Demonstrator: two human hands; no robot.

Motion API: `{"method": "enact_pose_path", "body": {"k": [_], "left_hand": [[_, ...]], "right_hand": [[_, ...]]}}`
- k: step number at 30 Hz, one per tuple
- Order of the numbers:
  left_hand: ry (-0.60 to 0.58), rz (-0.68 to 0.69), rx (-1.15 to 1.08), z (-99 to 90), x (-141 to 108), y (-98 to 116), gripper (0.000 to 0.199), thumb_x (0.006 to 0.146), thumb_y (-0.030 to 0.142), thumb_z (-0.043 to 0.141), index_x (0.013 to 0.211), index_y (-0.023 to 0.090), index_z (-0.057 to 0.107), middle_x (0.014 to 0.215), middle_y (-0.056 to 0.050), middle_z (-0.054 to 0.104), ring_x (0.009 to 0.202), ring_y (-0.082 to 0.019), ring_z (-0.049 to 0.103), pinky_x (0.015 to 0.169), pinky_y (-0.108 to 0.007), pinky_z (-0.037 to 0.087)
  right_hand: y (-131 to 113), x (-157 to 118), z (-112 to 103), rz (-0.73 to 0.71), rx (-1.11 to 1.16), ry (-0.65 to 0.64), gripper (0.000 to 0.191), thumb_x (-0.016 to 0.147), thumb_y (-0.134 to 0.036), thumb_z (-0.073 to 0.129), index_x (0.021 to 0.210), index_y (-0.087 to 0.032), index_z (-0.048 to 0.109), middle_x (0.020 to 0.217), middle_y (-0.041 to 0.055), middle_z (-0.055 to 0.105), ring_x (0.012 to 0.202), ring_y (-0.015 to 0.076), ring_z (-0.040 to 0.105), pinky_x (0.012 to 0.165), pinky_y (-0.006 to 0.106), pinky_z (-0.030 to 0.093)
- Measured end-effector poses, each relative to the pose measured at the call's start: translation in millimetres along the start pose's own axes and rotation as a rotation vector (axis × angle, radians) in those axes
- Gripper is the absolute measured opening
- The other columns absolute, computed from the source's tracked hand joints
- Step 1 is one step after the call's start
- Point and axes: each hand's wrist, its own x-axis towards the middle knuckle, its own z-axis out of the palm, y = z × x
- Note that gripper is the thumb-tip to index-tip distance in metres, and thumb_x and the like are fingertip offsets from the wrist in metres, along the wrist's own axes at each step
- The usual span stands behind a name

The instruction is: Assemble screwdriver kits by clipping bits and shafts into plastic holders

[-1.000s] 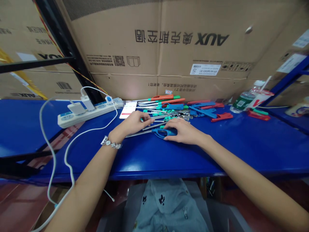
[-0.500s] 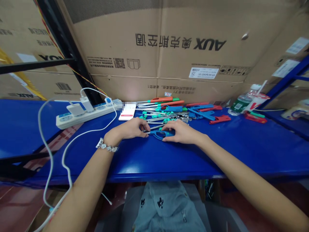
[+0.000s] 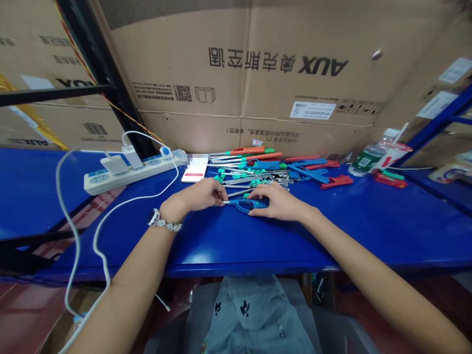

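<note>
A blue lighter-like tool point(image 3: 243, 204) with a loop guard and a thin metal tip lies between my hands over the blue table point(image 3: 236, 246). My right hand point(image 3: 276, 201) is closed round its handle. At the other end, my left hand point(image 3: 206, 194) pinches the metal tip between thumb and fingers. Just behind them is a pile of metal rods with green parts point(image 3: 250, 177). Orange-handled tools point(image 3: 250, 150) and another blue-handled tool point(image 3: 267, 165) lie at the back of the pile.
A white power strip point(image 3: 129, 174) with chargers and loose cables is at the left, beside a phone point(image 3: 195, 169). Blue plastic pieces point(image 3: 309, 169) and a red piece point(image 3: 337, 182) lie right of the pile. Farther right stands a bottle point(image 3: 365, 160). Behind is a cardboard box point(image 3: 258, 98).
My left finger and thumb have come together on the metal tip of the blue tool. My right hand stays on its handle. The view has shifted slightly.
</note>
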Motion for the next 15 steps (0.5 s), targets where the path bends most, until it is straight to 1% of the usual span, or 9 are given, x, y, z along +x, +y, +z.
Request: {"method": "enact_pose_path", "body": {"k": [4,7,11,13,15], "left_hand": [[0.004,0.046,-0.026,2.7,3.1,-6.6,0.013,0.076,0.024,0.071,0.084,0.017,0.078,0.083,-0.006,0.076,0.074,-0.019,0.066,0.07,-0.03,0.049],[0.0,0.047,-0.047,3.7,4.7,-10.7,0.015,0.075,0.025,0.071,0.084,0.017,0.079,0.084,-0.007,0.076,0.076,-0.019,0.067,0.071,-0.031,0.05],[-0.001,0.047,-0.049,3.6,3.2,-9.4,0.016,0.076,0.029,0.072,0.085,0.017,0.078,0.083,-0.006,0.076,0.072,-0.018,0.066,0.067,-0.03,0.049],[0.03,0.054,-0.028,5.0,2.4,-5.6,0.022,0.075,0.034,0.075,0.089,0.018,0.078,0.085,-0.006,0.076,0.074,-0.019,0.066,0.067,-0.03,0.049],[0.086,0.086,-0.008,8.9,3.1,0.3,0.031,0.073,0.04,0.079,0.095,0.018,0.077,0.09,-0.007,0.076,0.08,-0.021,0.067,0.07,-0.031,0.049]], "right_hand": [[-2.5,-1.7,3.0,0.022,-0.029,0.014,0.03,0.083,-0.043,0.082,0.101,-0.022,0.072,0.104,0.0042,0.072,0.093,0.0223,0.065,0.093,0.042,0.04],[-2.8,-1.6,3.7,0.028,-0.032,0.003,0.03,0.083,-0.043,0.082,0.1,-0.022,0.071,0.102,0.0035,0.071,0.093,0.022,0.064,0.093,0.041,0.038],[-2.1,-0.9,3.0,0.04,-0.013,-0.004,0.029,0.082,-0.043,0.083,0.098,-0.022,0.071,0.099,0.003,0.07,0.093,0.0217,0.063,0.092,0.04,0.038],[-2.0,-1.5,3.2,0.049,-0.002,0.0,0.029,0.082,-0.043,0.083,0.099,-0.022,0.072,0.098,0.0028,0.069,0.093,0.0217,0.062,0.092,0.04,0.038],[-2.1,-3.2,4.5,0.062,-0.002,0.006,0.029,0.083,-0.044,0.083,0.101,-0.023,0.072,0.1,0.0032,0.069,0.095,0.0222,0.062,0.094,0.041,0.037]]}}
